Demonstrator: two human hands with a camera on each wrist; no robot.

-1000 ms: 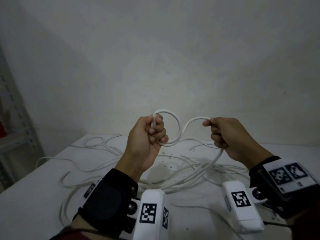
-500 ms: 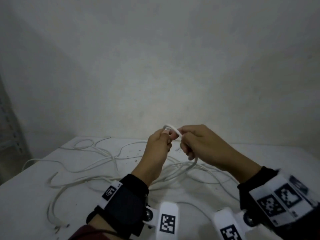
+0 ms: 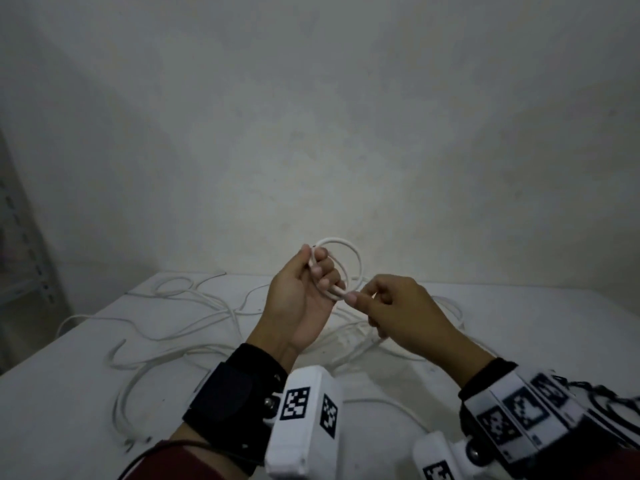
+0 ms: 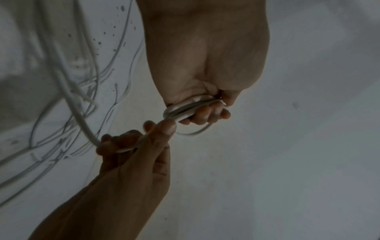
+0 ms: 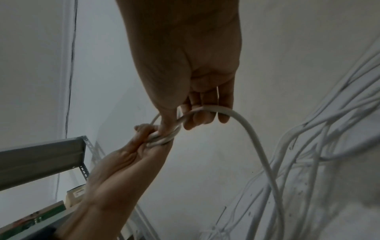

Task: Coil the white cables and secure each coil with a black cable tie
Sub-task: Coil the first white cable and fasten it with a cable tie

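My left hand [image 3: 311,289] is raised above the table and grips a small coil of white cable [image 3: 346,244] with two or three loops standing up from its fingers [image 4: 203,115]. My right hand [image 3: 391,306] is close beside it on the right. Its thumb and fingers [image 5: 205,116] pinch the same cable [image 5: 252,129] right at the coil's lower edge. From there the cable drops to the loose white cables [image 3: 194,320] tangled on the table. No black cable tie shows in any view.
The white table [image 3: 69,410] stands against a pale wall, its far edge behind the tangle. A grey metal shelf rack [image 5: 41,155] stands to the left of the table. Loose cable loops [image 3: 128,393] reach the table's front left.
A second ago the hands were apart with one loop stretched between them. They came together, and now the left hand holds more loops, with the right hand just below and right of it.
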